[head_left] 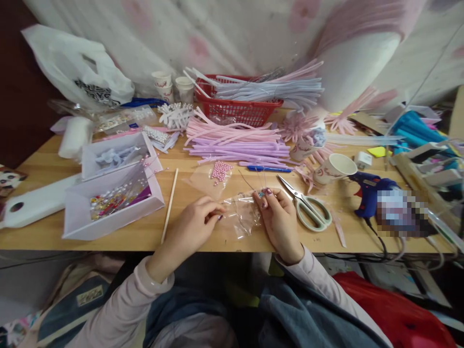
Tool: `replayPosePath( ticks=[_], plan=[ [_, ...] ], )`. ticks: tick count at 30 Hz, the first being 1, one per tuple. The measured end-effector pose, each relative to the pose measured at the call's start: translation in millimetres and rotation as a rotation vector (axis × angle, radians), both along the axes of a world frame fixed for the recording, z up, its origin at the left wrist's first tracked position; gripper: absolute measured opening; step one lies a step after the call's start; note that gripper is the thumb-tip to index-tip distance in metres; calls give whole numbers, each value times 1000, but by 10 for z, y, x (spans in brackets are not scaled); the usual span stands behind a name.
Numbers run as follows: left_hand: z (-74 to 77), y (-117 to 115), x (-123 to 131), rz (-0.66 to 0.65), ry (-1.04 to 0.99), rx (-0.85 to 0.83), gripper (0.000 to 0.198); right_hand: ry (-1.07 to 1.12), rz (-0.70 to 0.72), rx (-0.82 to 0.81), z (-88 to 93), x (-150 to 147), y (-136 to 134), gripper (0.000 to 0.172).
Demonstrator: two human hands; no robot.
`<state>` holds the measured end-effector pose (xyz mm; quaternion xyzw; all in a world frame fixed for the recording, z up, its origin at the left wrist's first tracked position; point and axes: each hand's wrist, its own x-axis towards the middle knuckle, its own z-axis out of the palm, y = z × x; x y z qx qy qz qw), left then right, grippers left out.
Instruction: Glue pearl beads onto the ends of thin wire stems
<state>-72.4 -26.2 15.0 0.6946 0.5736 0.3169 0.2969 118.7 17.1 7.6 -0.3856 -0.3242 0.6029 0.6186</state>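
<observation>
A clear plastic bag (241, 217) lies between my two hands near the table's front edge. My left hand (194, 224) is closed, thumb and fingers pinched at the bag's left side. My right hand (281, 217) is also closed, gripping thin wires (259, 178) that stick up past the fingertips. Small blue-green beads (261, 194) show at those fingertips, beside the bag's right edge. Just beyond the bag, pink beads (220, 171) rest on another clear bag. Scissors (308, 205) with pale green handles lie right of my right hand.
White boxes (157, 193) of beads and a thin stick (169, 205) are on the left. Pink and purple pipe cleaners (239, 147) lie behind, before a red basket (250, 113). A paper cup (335, 169) and a blue glue gun (369, 191) stand right.
</observation>
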Motion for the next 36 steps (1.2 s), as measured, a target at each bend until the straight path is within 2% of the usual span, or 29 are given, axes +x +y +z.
replayPosePath(
  ticks=[3, 6, 8, 12, 14, 18, 20, 22, 27, 31, 33, 36],
  plan=[
    [45, -116, 94, 60, 369, 239, 20, 16, -6, 9, 17, 5, -7, 29],
    [77, -253, 236, -20, 542, 295, 23, 24, 12, 8, 22, 0, -16, 29],
    [80, -305, 317, -91, 541, 277, 22, 25, 25, 6, 15, -5, -26, 28],
    [24, -284, 370, -140, 498, 257, 28, 25, 21, 1, 10, 18, -45, 26],
    [-37, -237, 343, -192, 457, 318, 31, 27, 6, 7, 28, 67, -49, 24],
    [-144, -144, 250, -390, 376, 431, 46, 22, -52, 42, 81, 233, -49, 19],
    [-146, -118, 219, -451, 377, 423, 54, 8, -66, 53, 93, 308, -48, 18],
    [-111, -111, 211, -457, 412, 414, 57, -15, -62, 55, 86, 356, -45, 20],
    [-39, -114, 172, -426, 494, 450, 37, -82, -59, 69, 16, 380, -12, 23],
    [-84, -26, 21, -582, 438, 517, 32, -112, -48, 66, -13, 370, -1, 23],
    [-99, 36, -49, -661, 428, 546, 32, -111, -35, 58, 26, 367, -31, 22],
    [-91, 85, -92, -677, 465, 550, 33, -92, -14, 48, 172, 371, -128, 21]
  ],
)
